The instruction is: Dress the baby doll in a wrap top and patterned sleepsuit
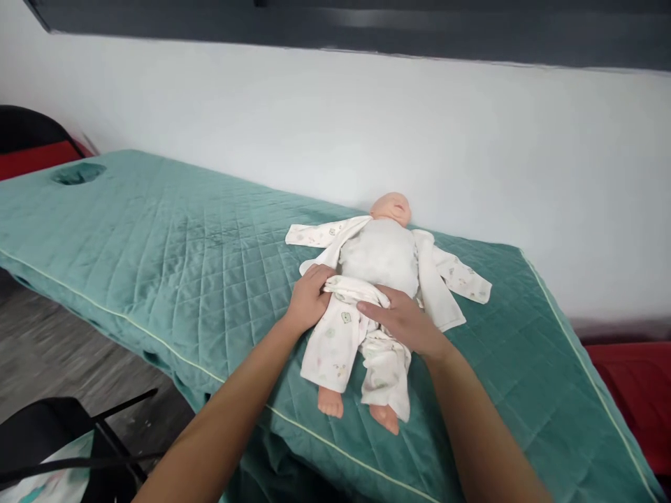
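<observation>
A baby doll (392, 208) lies on its back on the green quilted bed cover (172, 237). Its white patterned jacket (437, 279) is spread open at both sides, baring a pale cloth torso (380, 253). White patterned pants (330, 342) cover the legs, with the feet showing below the cuffs. My left hand (310, 295) is closed on the waistband at the doll's hip on the left of the view. On the other side, my right hand (403, 318) grips the waistband, thumb over the front; its fingertips are partly hidden by cloth.
Behind the bed rises a white wall (210, 112) with a dark panel (335, 28) above. The bed has a face hole (78, 173) at its far left end. A black chair (57, 433) stands at lower left, and a red object (634, 391) at right.
</observation>
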{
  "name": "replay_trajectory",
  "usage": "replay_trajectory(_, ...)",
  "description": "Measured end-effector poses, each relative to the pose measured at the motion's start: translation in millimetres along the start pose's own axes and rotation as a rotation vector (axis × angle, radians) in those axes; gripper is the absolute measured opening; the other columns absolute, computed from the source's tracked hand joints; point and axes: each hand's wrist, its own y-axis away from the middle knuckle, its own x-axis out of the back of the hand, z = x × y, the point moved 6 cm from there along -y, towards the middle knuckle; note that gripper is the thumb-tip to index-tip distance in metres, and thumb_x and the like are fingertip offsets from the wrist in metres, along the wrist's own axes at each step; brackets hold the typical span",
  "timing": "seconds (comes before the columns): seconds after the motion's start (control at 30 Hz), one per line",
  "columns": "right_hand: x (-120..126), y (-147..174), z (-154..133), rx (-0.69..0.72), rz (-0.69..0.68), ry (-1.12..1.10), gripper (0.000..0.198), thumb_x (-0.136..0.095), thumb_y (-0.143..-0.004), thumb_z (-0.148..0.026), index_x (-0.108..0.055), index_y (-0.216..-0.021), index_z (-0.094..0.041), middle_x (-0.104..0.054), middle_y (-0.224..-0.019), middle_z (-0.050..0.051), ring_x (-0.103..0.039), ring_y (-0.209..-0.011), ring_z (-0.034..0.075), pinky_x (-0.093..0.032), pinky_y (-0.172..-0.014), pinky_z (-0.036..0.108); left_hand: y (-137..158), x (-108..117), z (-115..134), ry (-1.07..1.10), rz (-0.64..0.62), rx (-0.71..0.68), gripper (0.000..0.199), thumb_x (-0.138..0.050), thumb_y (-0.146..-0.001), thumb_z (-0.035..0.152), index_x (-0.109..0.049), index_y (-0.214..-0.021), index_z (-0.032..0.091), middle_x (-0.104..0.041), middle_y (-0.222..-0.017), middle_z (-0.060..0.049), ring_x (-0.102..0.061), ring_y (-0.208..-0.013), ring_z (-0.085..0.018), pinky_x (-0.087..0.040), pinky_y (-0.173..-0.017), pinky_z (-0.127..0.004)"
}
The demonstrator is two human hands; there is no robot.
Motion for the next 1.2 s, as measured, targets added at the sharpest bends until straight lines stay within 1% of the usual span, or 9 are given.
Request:
replay_trajectory(0.23,65.9,-7.5,26.3,-0.041,0.116,-0.089,0.033,-0.063,-0.085,-0.053,-0.068,-0.086,-0.020,-0.063,-0.076,0.001,-0.054,-0.067,0.014,-0.039,-0.060,0.026,0.5,0.6,1.4,0.244,-0.073,0.121,0.006,-0.055,-0.078,0.018,-0.060,-0.078,0.018,-0.064,-0.087,-0.003,-0.057,-0.086,-0.019,-0.045,-0.081,-0.031)
replay_trajectory(0.4,55.7,-7.4,50.2,0.041,0.137,-0.336,0.028,-0.077,-0.076,-0.043,-0.064,-0.084,-0.019,-0.058,-0.071,-0.002,-0.050,-0.062,0.011,-0.037,-0.058,0.024,-1.1,5.5,1.2,0.462,-0.098,0.183,0.015,-0.056,-0.076,0.023,-0.069,-0.081,0.017,-0.067,-0.088,-0.006,-0.058,-0.087,-0.021,-0.045,-0.081,-0.033)
replay_trajectory(0.5,47.6,-4.4,54.7,0.044,0.031,-0.334,0.029,-0.080,-0.074,-0.039,-0.066,-0.092,-0.021,-0.064,-0.077,0.000,-0.056,-0.069,0.014,-0.041,-0.063,0.026,-14.1,7.1,-1.5,0.630,-0.087,0.302,0.030,-0.052,-0.085,0.034,-0.074,-0.094,0.015,-0.070,-0.088,-0.008,-0.060,-0.082,-0.022,-0.046,-0.075,-0.032)
replay_trajectory(0.6,48.3,-3.5,56.7,0.042,-0.013,-0.335,0.026,-0.080,-0.076,-0.037,-0.067,-0.093,-0.022,-0.065,-0.076,0.000,-0.057,-0.069,0.014,-0.042,-0.063,0.026,-38.1,1.0,13.2,0.479,-0.279,0.336,0.036,-0.056,-0.087,0.046,-0.075,-0.088,0.016,-0.066,-0.075,-0.004,-0.055,-0.067,-0.017,-0.042,-0.063,-0.028)
replay_trajectory(0.73,49.3,-6.7,55.3,0.082,0.030,-0.365,0.022,-0.080,-0.077,-0.036,-0.068,-0.086,-0.021,-0.067,-0.080,0.001,-0.059,-0.074,0.015,-0.044,-0.067,0.027,-57.4,-13.7,47.4,0.296,-0.680,0.126,0.026,-0.073,-0.076,0.045,-0.076,-0.072,0.019,-0.062,-0.076,-0.002,-0.052,-0.066,-0.014,-0.038,-0.059,-0.025)
replay_trajectory(0.83,45.9,-9.1,54.7,0.058,0.046,-0.367,0.023,-0.081,-0.075,-0.037,-0.068,-0.083,-0.020,-0.069,-0.080,0.002,-0.061,-0.075,0.016,-0.045,-0.067,0.027,-54.5,-20.1,47.6,0.316,-0.763,0.082,0.025,-0.077,-0.073,0.045,-0.075,-0.074,0.020,-0.057,-0.077,0.000,-0.048,-0.065,-0.012,-0.036,-0.058,-0.024)
replay_trajectory(0.93,44.1,-10.2,54.2,0.037,0.053,-0.396,0.024,-0.083,-0.074,-0.035,-0.069,-0.086,-0.020,-0.070,-0.082,0.002,-0.062,-0.077,0.016,-0.045,-0.069,0.027,-48.4,-23.5,28.9,0.441,-0.642,0.138,0.029,-0.074,-0.078,0.045,-0.069,-0.073,0.017,-0.055,-0.076,0.000,-0.047,-0.067,-0.012,-0.037,-0.061,-0.024)
replay_trajectory(1.13,41.2,-9.8,53.8,0.078,-0.026,-0.642,0.031,-0.080,-0.078,-0.038,-0.067,-0.103,-0.025,-0.069,-0.071,-0.001,-0.053,-0.054,0.011,-0.036,-0.053,0.024,-46.5,-17.1,-20.5,0.774,-0.001,0.453,0.029,-0.078,-0.072,0.042,-0.065,-0.074,0.016,-0.053,-0.069,0.003,-0.046,-0.064,-0.010,-0.037,-0.059,-0.022)
replay_trajectory(1.2,45.0,-9.2,55.4,0.104,0.019,-0.694,0.030,-0.080,-0.077,-0.040,-0.068,-0.099,-0.024,-0.066,-0.068,-0.002,-0.051,-0.053,0.011,-0.034,-0.052,0.024,-45.0,-17.9,-29.4,0.869,0.123,0.545,0.030,-0.081,-0.068,0.041,-0.064,-0.073,0.017,-0.053,-0.067,0.004,-0.045,-0.061,-0.009,-0.037,-0.057,-0.021)
